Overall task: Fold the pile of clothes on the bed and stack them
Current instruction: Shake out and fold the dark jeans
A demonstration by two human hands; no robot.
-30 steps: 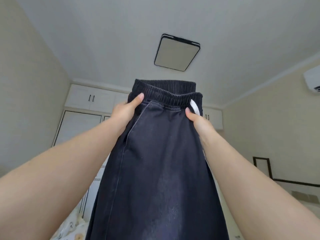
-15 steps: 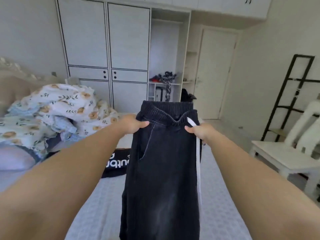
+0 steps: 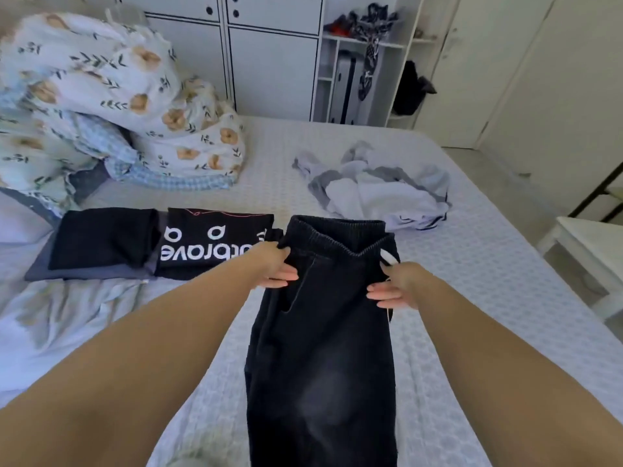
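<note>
- Denim, dark and washed pale in one patch, makes up the trousers we hold by the waistband, legs folded together lengthwise and hanging toward us over the bed.
- Our left hand pinches the waistband's left edge, thumb on top and fingers curled under; our right hand grips the right edge beside the white drawstring.
- We judge the cloth fairly heavy and limp yet thick: it should drape without slipping, and the ribbed elastic waist gives the firmest hold.
- For the next fold we would take waist and hem.
- Two black folded pieces lie flat just left of the waistband, one printed with white letters.
- Crumpled, thin grey-white clothes wait behind, well apart.
- Soft floral bedding is heaped far left.
</note>
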